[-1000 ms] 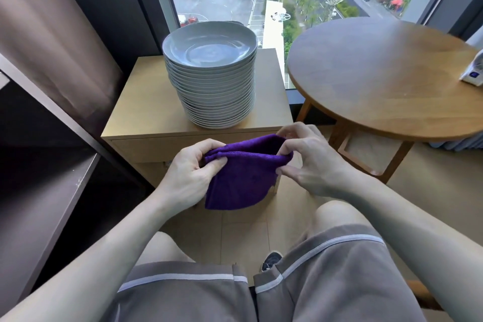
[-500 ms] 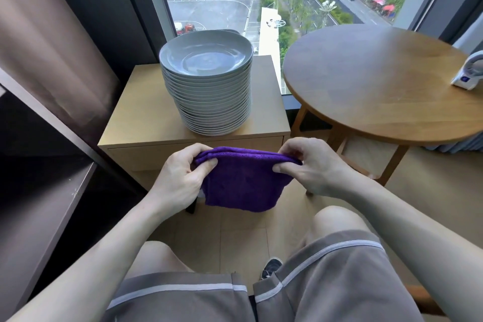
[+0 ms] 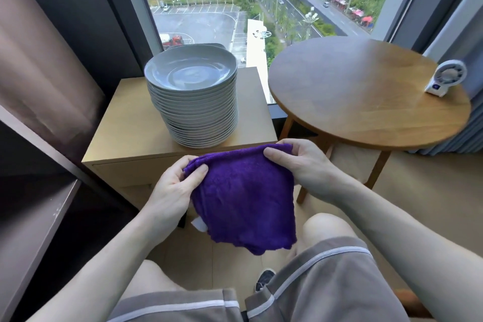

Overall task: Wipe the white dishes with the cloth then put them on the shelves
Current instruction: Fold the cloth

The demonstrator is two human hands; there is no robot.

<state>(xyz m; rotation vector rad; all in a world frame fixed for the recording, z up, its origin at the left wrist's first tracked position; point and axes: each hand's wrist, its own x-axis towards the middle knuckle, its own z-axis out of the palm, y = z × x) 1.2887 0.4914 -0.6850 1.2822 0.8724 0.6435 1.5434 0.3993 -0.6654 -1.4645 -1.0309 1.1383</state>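
Cloth (image 3: 245, 198) (purple, folded) hangs below both grips, just in front of cabinet (image 3: 125, 123). Left hand (image 3: 172, 185) pinches top-left corner, right hand (image 3: 300, 165) pinches top-right. Stacked dishes (image 3: 193, 97) sit untouched on cabinet.

Fingertips of the left hand (image 3: 171, 191) and right hand (image 3: 303, 165) are tucked behind the purple cloth's (image 3: 245, 198) top edge, out of sight. A white tag (image 3: 199, 224) at the cloth's lower left is mostly covered. Beyond the cloth, the stack of dishes (image 3: 196, 112) shows only rims under the top one. Far left of the cloth, the shelves (image 3: 34, 217) get cut off by the frame.
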